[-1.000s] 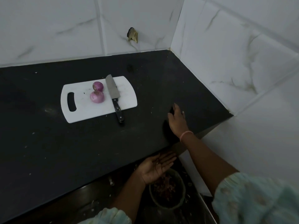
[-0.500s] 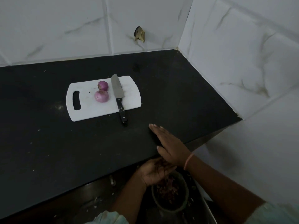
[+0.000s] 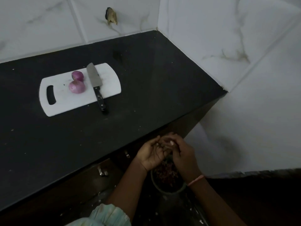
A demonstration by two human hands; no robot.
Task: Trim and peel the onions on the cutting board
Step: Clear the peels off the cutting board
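Note:
Two peeled purple onions lie on the white cutting board (image 3: 68,101), the far onion (image 3: 77,75) just behind the near onion (image 3: 76,87). Beside them on the right lies a black-handled knife (image 3: 96,84), its handle reaching over the board's front edge. Both my hands are off the counter, below its front edge and far from the board. My left hand (image 3: 149,155) is palm up and loosely cupped. My right hand (image 3: 182,154) is over it, its fingertips touching the left palm. I see nothing gripped in either hand.
Under my hands stands a round bin (image 3: 156,185) with dark onion peels in it. The black counter (image 3: 146,95) runs into a corner of white tiled walls at the right. A cabinet handle (image 3: 102,172) shows below the counter edge.
My right hand has swept across the counter toward me and left its edge, meeting my left hand above the bin. Onions, board and knife have stayed put.

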